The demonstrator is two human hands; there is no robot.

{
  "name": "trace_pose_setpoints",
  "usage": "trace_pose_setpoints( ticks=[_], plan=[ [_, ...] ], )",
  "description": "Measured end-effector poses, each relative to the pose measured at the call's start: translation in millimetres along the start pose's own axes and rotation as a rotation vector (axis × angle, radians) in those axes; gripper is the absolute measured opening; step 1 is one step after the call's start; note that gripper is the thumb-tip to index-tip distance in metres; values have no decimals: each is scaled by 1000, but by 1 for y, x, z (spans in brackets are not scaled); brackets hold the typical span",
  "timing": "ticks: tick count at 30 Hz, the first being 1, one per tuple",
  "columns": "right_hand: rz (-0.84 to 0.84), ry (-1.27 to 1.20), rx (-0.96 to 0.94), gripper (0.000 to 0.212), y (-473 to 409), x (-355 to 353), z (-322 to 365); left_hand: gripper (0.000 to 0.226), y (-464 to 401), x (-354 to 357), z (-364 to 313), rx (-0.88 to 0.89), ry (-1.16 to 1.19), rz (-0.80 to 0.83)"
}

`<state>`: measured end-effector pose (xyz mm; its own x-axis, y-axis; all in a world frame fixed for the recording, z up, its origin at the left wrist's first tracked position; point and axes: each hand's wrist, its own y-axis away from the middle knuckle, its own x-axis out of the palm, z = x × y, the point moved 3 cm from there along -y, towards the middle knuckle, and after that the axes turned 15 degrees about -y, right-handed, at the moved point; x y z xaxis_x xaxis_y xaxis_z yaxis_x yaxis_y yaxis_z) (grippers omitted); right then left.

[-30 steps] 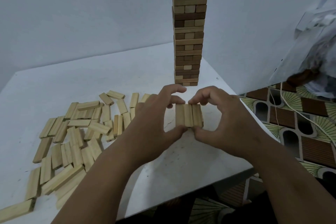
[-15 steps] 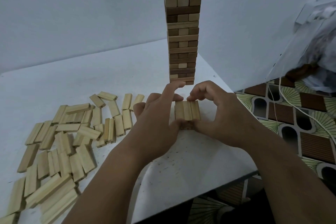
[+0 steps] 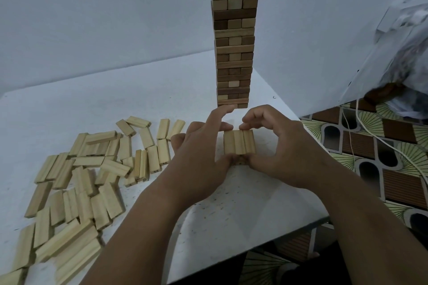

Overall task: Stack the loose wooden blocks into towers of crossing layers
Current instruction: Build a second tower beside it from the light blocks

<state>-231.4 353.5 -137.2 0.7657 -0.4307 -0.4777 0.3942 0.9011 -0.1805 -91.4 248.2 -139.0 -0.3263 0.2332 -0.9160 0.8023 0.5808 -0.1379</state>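
Wooden stack [image 3: 239,144]: near table's [image 3: 143,90] right edge
Left hand [image 3: 201,157]: grasping stack
Right hand [image 3: 280,148]: grasping stack
Tower [image 3: 234,41]: far right corner

Single head-worn wide-angle view, looking forward and down from above the near edge of the white table [image 3: 143,90], close enough that both forearms fill the lower frame. Facing the far corner where pale walls meet, with the tall tower [image 3: 234,44] near centre, the left hand [image 3: 199,157] and right hand [image 3: 282,150] just below it, loose blocks [image 3: 76,183] to the left, patterned floor [image 3: 379,159] to the right. No second view, so no shared region.
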Motion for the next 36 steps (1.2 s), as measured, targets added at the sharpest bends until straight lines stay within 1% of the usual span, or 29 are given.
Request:
trace_pose_setpoints(
  ticks=[8,12,22,26,28,32,36],
  plan=[
    [-1,5,2,62,0,1,1,83,-1,1,2,-8,-11,5],
    [9,-4,-14,63,2,-2,0,89,-1,-4,4,14,-4,22],
    [-5,4,-22,61,3,-2,2,95,4,-16,6,-42,20,20],
    [-85,68,-88,50,3,10,14,83,17,-30,7,-68,1,-24],
    [-81,90,-126,47,4,24,25,75,27,-38,12,-94,-28,-45],
    [29,107,-186,44,5,59,40,59,51,-52,35,-136,-67,-81],
    [138,145,-229,43,3,89,54,38,80,-62,67,-226,-157,-117]
  ],
)
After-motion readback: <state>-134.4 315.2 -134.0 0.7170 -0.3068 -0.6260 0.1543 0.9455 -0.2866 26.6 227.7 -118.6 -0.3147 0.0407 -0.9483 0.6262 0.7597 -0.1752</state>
